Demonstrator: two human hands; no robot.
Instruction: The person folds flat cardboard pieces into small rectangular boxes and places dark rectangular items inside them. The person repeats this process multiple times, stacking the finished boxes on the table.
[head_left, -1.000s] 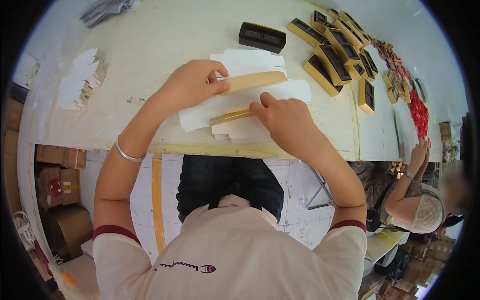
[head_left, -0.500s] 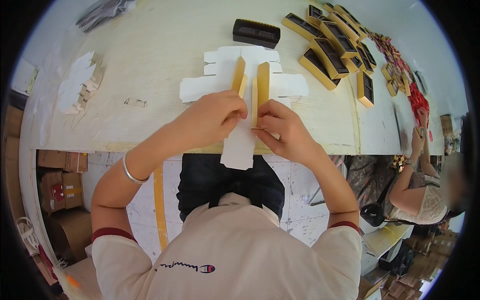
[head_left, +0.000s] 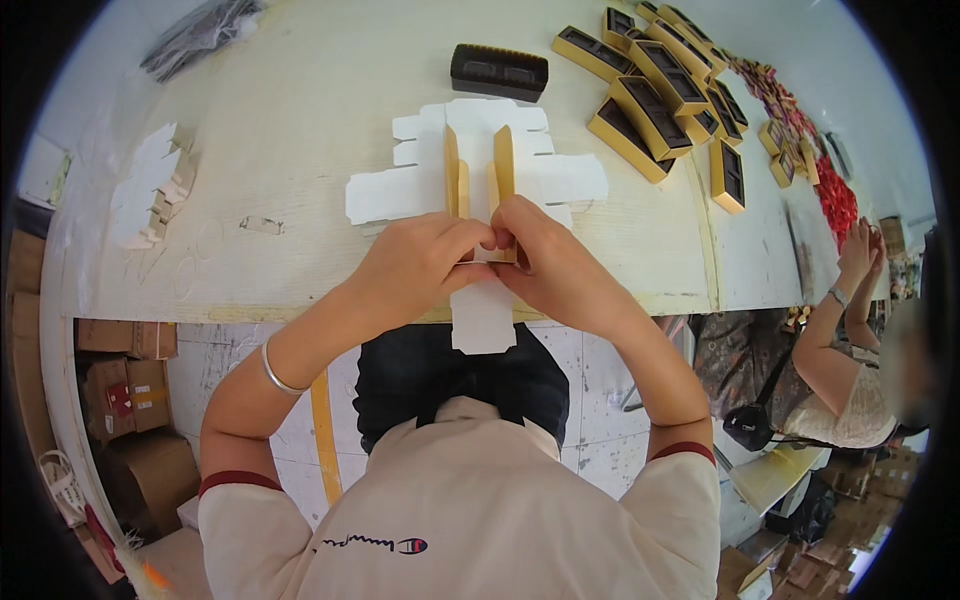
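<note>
Both your hands, L hand and R hand, are pinched w/ fingers & thumbs on the near end of 1 part-folded carton, ctr of frame. Your fingertips nearly meet there; can't tell if they touch. Carton has 2 gold walls standing upright, 1 each side, each w/ a shorter strip inside; 1 white end panel runs down past the table edge, below your hands. 1 silver bangle on your L wrist.

Under/around the carton: white card sheets, flaps out L & R; can't count the layers. Just above them, upper ctr: 1 black tray, sitting apart from the carton.

Upper R: approx 12 gold boxes w/ dark insides, most heaped & overlapping, so exact no. unclear; 1 stands a bit off the heap, toward you. A few smaller gold boxes farther R, nr 1 long pile of red pcs, too many to count.

Mid L: 1 stack of white blanks, well apart from your hands. Upper L: 1 dark plastic bundle. R edge: 1 co-worker, both hands raised close together by the red pile. Lower L, under the table: several brown cardboard boxes.
</note>
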